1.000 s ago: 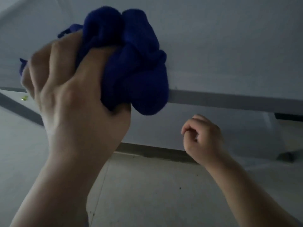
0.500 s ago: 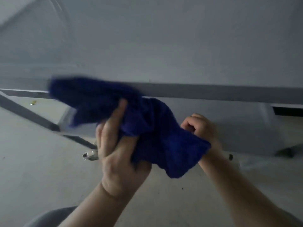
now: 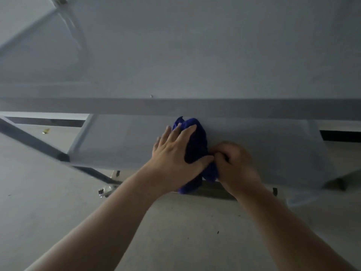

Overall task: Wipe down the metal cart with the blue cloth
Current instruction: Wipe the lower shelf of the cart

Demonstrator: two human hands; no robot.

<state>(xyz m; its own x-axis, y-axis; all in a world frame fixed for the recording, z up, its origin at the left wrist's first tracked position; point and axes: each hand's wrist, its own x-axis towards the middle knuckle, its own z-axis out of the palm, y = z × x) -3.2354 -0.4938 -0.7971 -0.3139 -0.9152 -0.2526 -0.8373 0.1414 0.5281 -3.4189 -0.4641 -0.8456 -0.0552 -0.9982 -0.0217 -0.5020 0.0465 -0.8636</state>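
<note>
The metal cart's top shelf (image 3: 195, 55) fills the upper half of the view, and its lower shelf (image 3: 273, 149) lies below the front rail. A bunched blue cloth (image 3: 196, 141) sits on the lower shelf near its front edge. My left hand (image 3: 175, 151) lies over the cloth with straight, spread fingers, thumb against its near side. My right hand (image 3: 234, 163) is beside it on the right, fingers curled, pinching the cloth's lower right part. The rest of the cloth is hidden under both hands.
A caster wheel (image 3: 106, 190) shows under the cart's left front corner. A slanted frame bar (image 3: 33, 141) runs at the left. Pale floor (image 3: 58, 202) spreads below, with a small yellow scrap (image 3: 46, 131) at the left.
The cloth came down from the top shelf's edge to the lower shelf. My left hand went from gripping it to lying flat on it, and my right hand took hold of it.
</note>
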